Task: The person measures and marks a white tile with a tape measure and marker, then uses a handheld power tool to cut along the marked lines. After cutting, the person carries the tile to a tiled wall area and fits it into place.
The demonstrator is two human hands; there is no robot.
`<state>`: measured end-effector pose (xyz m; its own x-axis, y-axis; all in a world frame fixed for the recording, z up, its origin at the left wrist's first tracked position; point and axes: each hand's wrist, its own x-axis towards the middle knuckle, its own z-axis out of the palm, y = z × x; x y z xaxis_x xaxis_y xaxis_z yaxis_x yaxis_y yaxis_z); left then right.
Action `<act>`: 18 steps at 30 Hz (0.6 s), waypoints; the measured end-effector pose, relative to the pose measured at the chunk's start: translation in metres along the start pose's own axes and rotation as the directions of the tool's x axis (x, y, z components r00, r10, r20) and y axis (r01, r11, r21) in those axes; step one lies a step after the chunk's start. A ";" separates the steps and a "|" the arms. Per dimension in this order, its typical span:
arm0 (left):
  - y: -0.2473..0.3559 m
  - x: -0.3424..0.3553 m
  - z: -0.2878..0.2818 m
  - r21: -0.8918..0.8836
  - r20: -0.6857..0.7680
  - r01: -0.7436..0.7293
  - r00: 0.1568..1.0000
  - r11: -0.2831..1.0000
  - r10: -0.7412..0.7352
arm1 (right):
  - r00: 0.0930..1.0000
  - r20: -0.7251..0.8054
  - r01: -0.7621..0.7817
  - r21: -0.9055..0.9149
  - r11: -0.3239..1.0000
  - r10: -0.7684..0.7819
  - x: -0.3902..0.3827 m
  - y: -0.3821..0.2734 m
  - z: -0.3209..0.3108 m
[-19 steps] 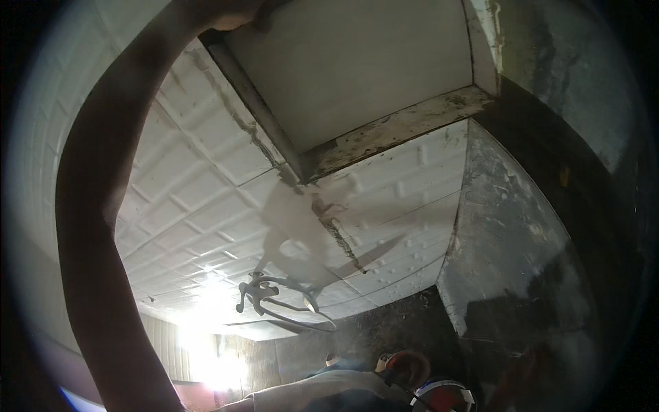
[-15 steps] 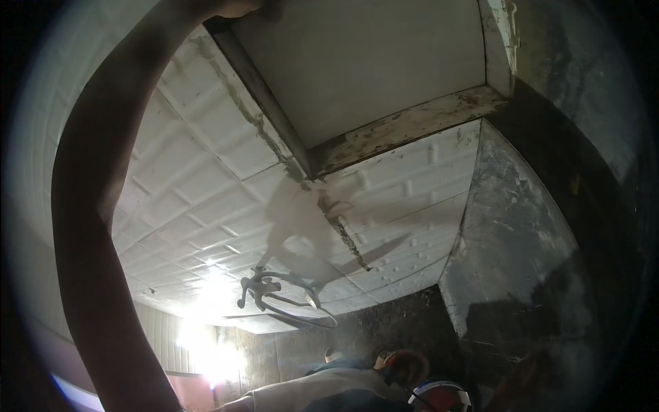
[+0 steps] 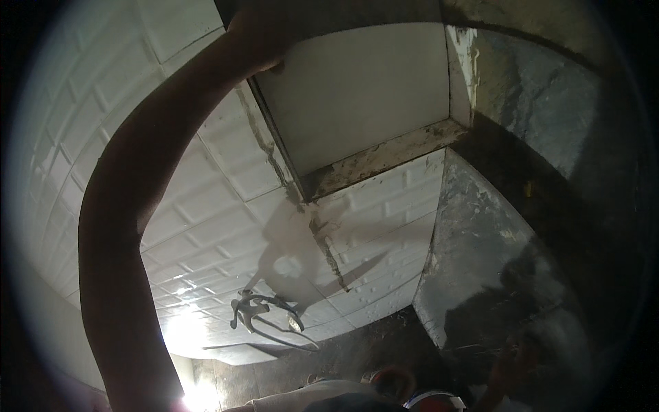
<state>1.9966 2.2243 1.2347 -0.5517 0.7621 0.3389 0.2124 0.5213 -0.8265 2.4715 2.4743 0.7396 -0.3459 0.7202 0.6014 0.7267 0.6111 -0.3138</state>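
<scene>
My left arm rises from the lower left to the top, and my left hand (image 3: 264, 41) is at the upper left corner of a recess in the wall. One fingertip shows against the white back panel (image 3: 364, 89) of that recess; the other fingers are lost in shadow, so its grip is unclear. Below the panel runs a stained, rough ledge (image 3: 381, 156). A dark band (image 3: 371, 12) crosses the top of the recess next to the hand. At the lower right a dim reddish shape (image 3: 508, 374) may be my right hand; its fingers cannot be made out.
White embossed tiles (image 3: 226, 165) cover the wall, with a ragged grey streak of filler by the recess. A tap with a hand shower and hose (image 3: 264, 316) sticks out lower down. A grey smeared wall (image 3: 473, 254) stands at the right. A red round container (image 3: 436, 402) shows below.
The view has tilted upward, so the recess and tap sit lower in the picture. My left hand, formerly cut off by the top edge, now shows at the recess corner.
</scene>
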 end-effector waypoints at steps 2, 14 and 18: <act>0.021 -0.009 -0.023 0.068 -0.058 0.056 0.997 0.996 -0.052 | 0.999 0.007 -0.051 -0.081 0.995 0.052 0.002 0.012 0.009; 0.002 0.013 -0.030 -0.007 0.219 -0.063 0.974 0.998 0.063 | 1.000 0.008 0.022 -0.144 0.989 -0.021 0.009 0.009 -0.008; -0.013 0.009 -0.030 0.120 0.275 -0.076 0.961 0.990 0.041 | 0.998 0.057 0.008 -0.098 0.995 -0.002 0.014 -0.006 -0.001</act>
<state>2.0133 2.2364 1.2621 -0.7429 0.6479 0.1684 0.1556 0.4118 -0.8979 2.4626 2.4802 0.7506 -0.3809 0.7365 0.5589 0.7787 0.5815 -0.2356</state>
